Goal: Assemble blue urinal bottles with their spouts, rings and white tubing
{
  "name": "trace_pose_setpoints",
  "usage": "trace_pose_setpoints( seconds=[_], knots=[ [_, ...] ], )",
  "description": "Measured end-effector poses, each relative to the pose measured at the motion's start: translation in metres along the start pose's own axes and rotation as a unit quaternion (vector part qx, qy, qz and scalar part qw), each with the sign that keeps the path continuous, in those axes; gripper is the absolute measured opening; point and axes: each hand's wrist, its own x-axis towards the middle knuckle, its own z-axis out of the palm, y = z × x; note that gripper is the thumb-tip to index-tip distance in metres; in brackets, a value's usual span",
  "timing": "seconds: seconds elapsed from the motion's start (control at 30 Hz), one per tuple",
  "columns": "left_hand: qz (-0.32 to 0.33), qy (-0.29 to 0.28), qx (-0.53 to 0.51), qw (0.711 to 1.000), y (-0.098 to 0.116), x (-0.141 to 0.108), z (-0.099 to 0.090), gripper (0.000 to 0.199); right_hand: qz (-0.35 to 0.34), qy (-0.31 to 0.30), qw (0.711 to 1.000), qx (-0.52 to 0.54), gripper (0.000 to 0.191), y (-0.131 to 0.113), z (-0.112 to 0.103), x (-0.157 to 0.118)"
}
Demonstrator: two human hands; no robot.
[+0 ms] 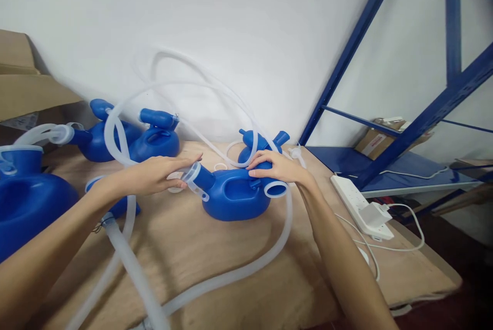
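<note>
A blue plastic urinal bottle point(234, 207) lies on its broad side on the table in front of me, its moulded handle facing up. My left hand point(157, 173) is at its neck, thumb and fingers around the translucent cap point(192, 173), whose strap hangs beside the neck. Over the bottle's right end, my right hand point(275, 165) grips a blue funnel piece point(265, 185) with a white-rimmed opening that faces me. The fingers partly hide how this piece sits against the bottle.
Several more blue bottles point(154, 142) stand to the left and behind. Translucent hoses point(239, 271) loop over the table and against the wall. A power strip point(360, 207) with cables lies at the right, beside a blue metal shelf point(346, 58). A cardboard box point(34, 94) is at far left.
</note>
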Motion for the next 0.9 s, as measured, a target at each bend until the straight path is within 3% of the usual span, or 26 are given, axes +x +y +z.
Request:
trace_pose_setpoints(
  seconds=[0.17,0.33,0.5,0.6,0.73,0.83,0.9],
  knots=[
    [0.024,0.062,0.038,0.997,-0.007,-0.002,0.014,0.072,-0.024,0.041,0.995,0.089,0.047,0.009,0.006,0.003],
    [0.048,0.081,0.074,0.993,-0.002,0.003,0.015,0.072,-0.005,0.056,0.986,0.158,0.06,0.015,0.009,0.007],
    [0.051,0.106,0.117,0.986,-0.001,0.004,0.025,0.07,0.011,0.059,0.978,0.2,0.059,0.02,0.009,0.01],
    [0.035,0.09,0.162,0.982,-0.005,0.009,0.029,0.069,0.031,0.061,0.972,0.226,0.057,0.021,0.011,0.007],
    [0.048,0.058,0.216,0.973,-0.012,0.022,0.025,0.086,0.029,0.146,0.958,0.246,0.072,0.029,0.027,-0.004],
    [0.075,0.04,0.213,0.973,-0.018,0.029,0.019,0.096,-0.016,0.258,0.947,0.191,0.08,0.042,0.049,-0.013],
    [0.09,0.028,0.213,0.972,-0.023,0.032,0.018,0.101,-0.012,0.289,0.949,0.127,0.079,0.049,0.063,-0.016]
  ],
)
